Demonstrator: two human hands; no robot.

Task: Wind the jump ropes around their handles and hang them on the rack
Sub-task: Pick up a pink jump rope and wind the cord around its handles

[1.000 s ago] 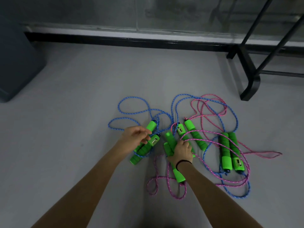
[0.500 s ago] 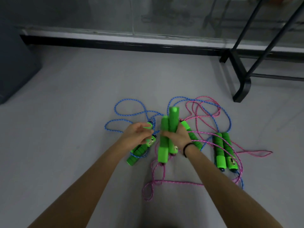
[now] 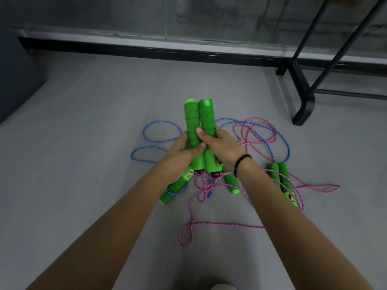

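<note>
Both of your hands are over the floor (image 3: 83,143), clasped on one pair of green handles (image 3: 199,122). The handles stand nearly upright, side by side and touching, butt ends up. Your left hand (image 3: 181,150) grips the lower part of the left handle, with the thumb laid across its front. Your right hand (image 3: 223,144) grips the right handle from the other side, with the thumb pressed where the two meet. A black band (image 3: 240,162) sits on the right wrist. A pink rope (image 3: 219,223) hangs unwound from the lower ends of the held pair to the floor. It runs there in a loose line between your forearms and ends in a small loop. Another pair of handles (image 3: 171,190) lies partly under your left wrist, and a blue rope (image 3: 162,141) is looped on the floor beyond it. A single green handle (image 3: 230,183) shows below the right wrist. A third pair (image 3: 281,181) lies flat to the right, with pink and blue cord tangled over it. The black rack (image 3: 303,97) stands on the floor at upper right, well apart from the pile.
</note>
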